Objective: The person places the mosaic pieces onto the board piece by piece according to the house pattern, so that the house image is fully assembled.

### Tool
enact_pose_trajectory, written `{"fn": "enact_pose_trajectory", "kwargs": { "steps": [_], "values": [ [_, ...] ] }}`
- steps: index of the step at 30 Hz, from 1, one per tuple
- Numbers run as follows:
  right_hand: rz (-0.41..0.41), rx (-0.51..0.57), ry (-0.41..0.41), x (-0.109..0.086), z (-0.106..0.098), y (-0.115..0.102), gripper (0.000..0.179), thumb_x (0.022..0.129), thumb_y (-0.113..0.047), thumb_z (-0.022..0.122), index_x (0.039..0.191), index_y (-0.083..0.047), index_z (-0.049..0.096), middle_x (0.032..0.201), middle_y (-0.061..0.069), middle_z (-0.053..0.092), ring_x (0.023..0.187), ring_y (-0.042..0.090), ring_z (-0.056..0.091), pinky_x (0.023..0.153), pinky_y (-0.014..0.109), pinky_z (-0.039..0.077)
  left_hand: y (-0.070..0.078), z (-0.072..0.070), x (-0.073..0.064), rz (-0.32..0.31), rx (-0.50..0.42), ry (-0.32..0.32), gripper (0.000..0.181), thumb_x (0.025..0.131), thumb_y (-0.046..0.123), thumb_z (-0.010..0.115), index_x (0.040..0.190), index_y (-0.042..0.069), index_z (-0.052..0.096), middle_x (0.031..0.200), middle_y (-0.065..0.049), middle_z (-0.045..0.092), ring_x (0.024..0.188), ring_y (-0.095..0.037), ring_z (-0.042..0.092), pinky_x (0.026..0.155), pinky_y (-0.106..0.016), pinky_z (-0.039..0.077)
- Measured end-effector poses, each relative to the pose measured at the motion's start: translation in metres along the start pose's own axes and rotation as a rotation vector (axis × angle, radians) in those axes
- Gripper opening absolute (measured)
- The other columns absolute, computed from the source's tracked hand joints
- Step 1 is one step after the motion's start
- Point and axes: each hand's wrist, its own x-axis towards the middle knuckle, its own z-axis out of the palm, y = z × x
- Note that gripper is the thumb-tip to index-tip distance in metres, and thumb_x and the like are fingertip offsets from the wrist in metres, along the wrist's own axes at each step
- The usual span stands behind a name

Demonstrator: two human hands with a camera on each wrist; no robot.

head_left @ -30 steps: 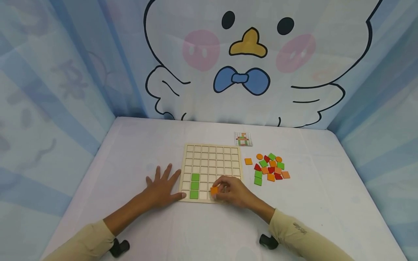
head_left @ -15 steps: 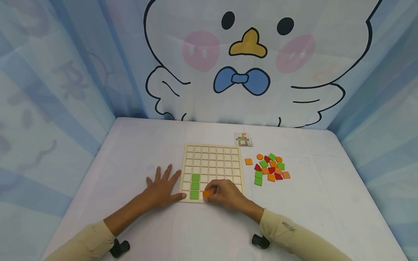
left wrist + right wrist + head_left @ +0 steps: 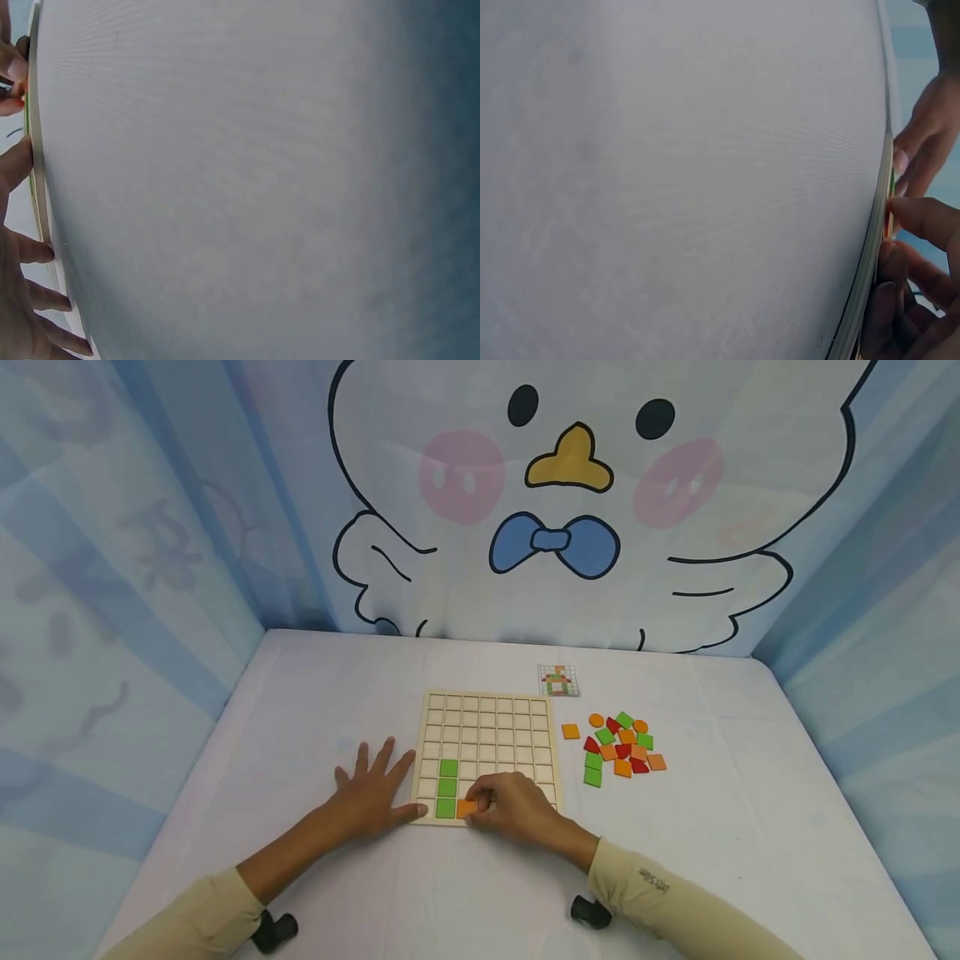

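Observation:
A wooden grid board (image 3: pixel 487 733) lies on the table. Three green square tiles (image 3: pixel 447 787) form a column in its second column from the left, starting at the front row. My right hand (image 3: pixel 516 807) pinches an orange square tile (image 3: pixel 464 808) low at the front row, directly right of the lowest green one; its right part is covered by the fingers. With fingers spread, my left hand (image 3: pixel 371 797) rests at the board's left side, thumb on the front left corner. The left wrist view shows the left fingers (image 3: pixel 37 250) along the board's edge.
Right of the board lies a loose cluster of orange, green and red tiles (image 3: pixel 622 747), with a lone orange square (image 3: pixel 571 732) nearer the board. A small pattern card (image 3: pixel 558 680) sits behind the board's right corner. A printed curtain (image 3: pixel 480 602) rises past the table's back edge.
My right hand has moved left along the front row with the orange tile and lowered it beside the bottom green tile. The left hand stays where it was.

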Motion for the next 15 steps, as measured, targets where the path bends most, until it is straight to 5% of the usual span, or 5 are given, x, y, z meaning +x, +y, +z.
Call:
{"fn": "enact_pose_trajectory", "kwargs": {
  "steps": [15],
  "values": [
    [0.013,-0.013,-0.034,-0.0001,-0.0054,-0.0013,0.02,0.082,-0.019,0.083,0.099,-0.013,0.075,0.074,-0.013,0.062,0.066,0.003,0.053,0.062,0.02,0.042,0.0014,-0.0016,0.0001,-0.007,-0.001,-0.005,0.09,0.088,0.06,0.066,0.157,0.013,0.033,0.166,-0.025,0.016,0.146,-0.062,0.009,0.1,-0.086,0.02]
  ]
}}
